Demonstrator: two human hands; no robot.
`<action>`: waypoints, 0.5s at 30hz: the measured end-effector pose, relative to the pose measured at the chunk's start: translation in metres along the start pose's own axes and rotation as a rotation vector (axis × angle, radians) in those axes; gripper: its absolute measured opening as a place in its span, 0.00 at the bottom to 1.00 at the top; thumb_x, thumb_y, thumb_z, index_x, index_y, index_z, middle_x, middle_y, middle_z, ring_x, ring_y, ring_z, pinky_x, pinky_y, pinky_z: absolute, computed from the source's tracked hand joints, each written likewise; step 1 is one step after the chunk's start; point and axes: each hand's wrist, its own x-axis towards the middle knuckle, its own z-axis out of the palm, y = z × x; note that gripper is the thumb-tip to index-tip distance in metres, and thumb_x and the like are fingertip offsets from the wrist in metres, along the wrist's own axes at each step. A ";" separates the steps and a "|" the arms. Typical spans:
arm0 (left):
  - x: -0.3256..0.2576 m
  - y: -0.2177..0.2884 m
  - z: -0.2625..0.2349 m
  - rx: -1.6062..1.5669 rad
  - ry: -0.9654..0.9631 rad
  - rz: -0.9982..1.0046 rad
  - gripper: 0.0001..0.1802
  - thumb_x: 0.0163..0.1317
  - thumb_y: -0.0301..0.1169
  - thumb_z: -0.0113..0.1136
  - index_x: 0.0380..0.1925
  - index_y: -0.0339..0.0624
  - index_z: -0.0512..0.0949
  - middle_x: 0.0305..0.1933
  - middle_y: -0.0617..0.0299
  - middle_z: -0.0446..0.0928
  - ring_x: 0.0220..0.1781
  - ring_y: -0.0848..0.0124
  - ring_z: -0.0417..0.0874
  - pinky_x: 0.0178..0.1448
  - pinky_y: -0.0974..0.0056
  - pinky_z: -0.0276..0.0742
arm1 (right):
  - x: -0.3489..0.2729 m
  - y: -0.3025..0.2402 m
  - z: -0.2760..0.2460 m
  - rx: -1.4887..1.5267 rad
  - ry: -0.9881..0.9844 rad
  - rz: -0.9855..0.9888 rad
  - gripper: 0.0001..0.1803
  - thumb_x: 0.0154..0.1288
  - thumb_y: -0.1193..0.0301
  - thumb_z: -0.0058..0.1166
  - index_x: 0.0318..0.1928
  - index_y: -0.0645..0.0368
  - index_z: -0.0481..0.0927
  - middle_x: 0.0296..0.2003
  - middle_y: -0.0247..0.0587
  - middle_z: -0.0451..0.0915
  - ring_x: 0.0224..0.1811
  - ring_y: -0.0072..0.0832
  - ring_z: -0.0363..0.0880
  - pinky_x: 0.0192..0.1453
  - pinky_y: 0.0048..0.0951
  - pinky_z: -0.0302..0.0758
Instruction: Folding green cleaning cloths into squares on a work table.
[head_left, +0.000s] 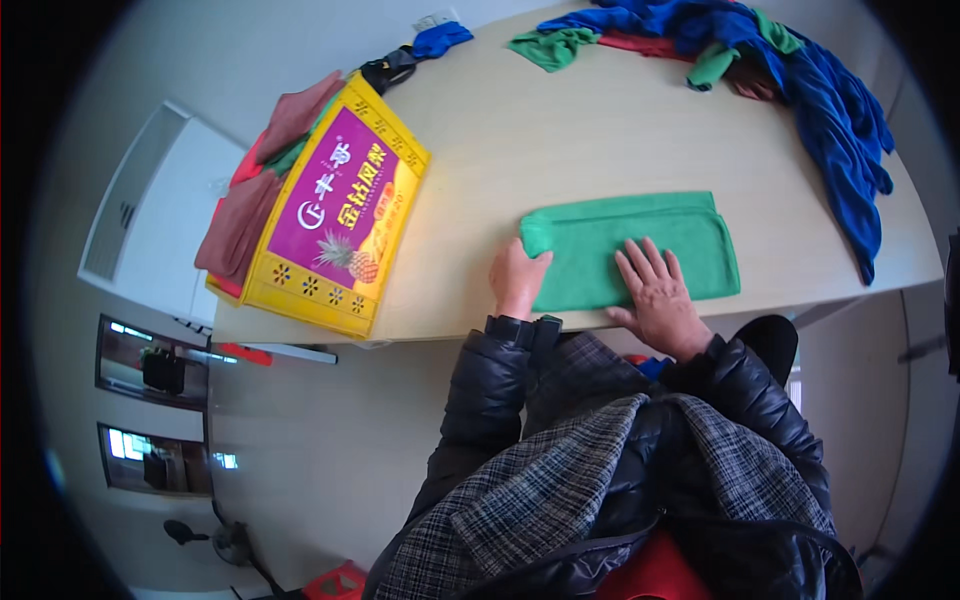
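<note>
Head view. A green cloth [590, 262] is lying folded on the pale table [470, 150], near its front edge. The left hand [517, 281] is pinching the cloth's left edge between thumb and curled fingers; the right hand [660, 300] is resting palm down on it, fingers spread. The layers could be sliding out of line if the left hand is pulling while the right is pressing too lightly; the puckered far left corner could be leaving an uneven fold. The cloth's long axis is running left to right, its right end tilting slightly away from the person.
</note>
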 end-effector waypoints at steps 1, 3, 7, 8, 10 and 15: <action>0.003 -0.007 0.001 -0.080 -0.018 -0.014 0.23 0.54 0.44 0.74 0.41 0.36 0.83 0.41 0.44 0.86 0.43 0.52 0.88 0.50 0.51 0.82 | -0.001 -0.004 0.003 0.007 -0.023 -0.014 0.42 0.69 0.48 0.55 0.74 0.62 0.63 0.76 0.51 0.58 0.81 0.49 0.50 0.82 0.55 0.47; 0.006 -0.016 0.002 -0.244 -0.076 -0.028 0.20 0.56 0.38 0.74 0.44 0.36 0.83 0.43 0.49 0.87 0.44 0.58 0.88 0.51 0.53 0.82 | 0.001 -0.005 0.005 0.016 -0.044 -0.030 0.43 0.68 0.47 0.56 0.73 0.63 0.63 0.76 0.52 0.59 0.81 0.49 0.50 0.82 0.55 0.46; 0.004 -0.019 0.004 -1.257 -0.429 -0.189 0.16 0.59 0.30 0.72 0.46 0.35 0.83 0.47 0.56 0.86 0.46 0.64 0.88 0.53 0.56 0.83 | -0.004 -0.001 0.007 -0.003 -0.046 0.009 0.44 0.66 0.47 0.58 0.73 0.63 0.64 0.75 0.52 0.60 0.80 0.49 0.51 0.82 0.54 0.47; 0.006 -0.019 0.002 -1.259 -0.453 -0.193 0.16 0.59 0.30 0.72 0.46 0.35 0.83 0.47 0.56 0.86 0.46 0.64 0.88 0.53 0.56 0.83 | -0.003 0.000 0.007 0.007 -0.034 0.014 0.44 0.66 0.47 0.58 0.73 0.63 0.64 0.75 0.52 0.61 0.80 0.49 0.52 0.82 0.54 0.47; 0.010 -0.029 -0.015 -1.402 -0.596 -0.286 0.12 0.62 0.29 0.68 0.45 0.37 0.82 0.46 0.60 0.85 0.43 0.68 0.86 0.52 0.57 0.84 | -0.005 0.000 0.008 0.024 -0.026 0.042 0.44 0.65 0.47 0.59 0.72 0.62 0.65 0.74 0.53 0.62 0.80 0.49 0.52 0.82 0.53 0.47; 0.015 -0.057 -0.038 -1.330 -0.374 -0.324 0.20 0.62 0.33 0.70 0.53 0.39 0.81 0.51 0.59 0.84 0.50 0.65 0.85 0.63 0.58 0.79 | 0.007 -0.010 0.011 0.020 -0.029 -0.022 0.43 0.66 0.46 0.57 0.72 0.62 0.65 0.74 0.52 0.62 0.80 0.47 0.53 0.82 0.52 0.48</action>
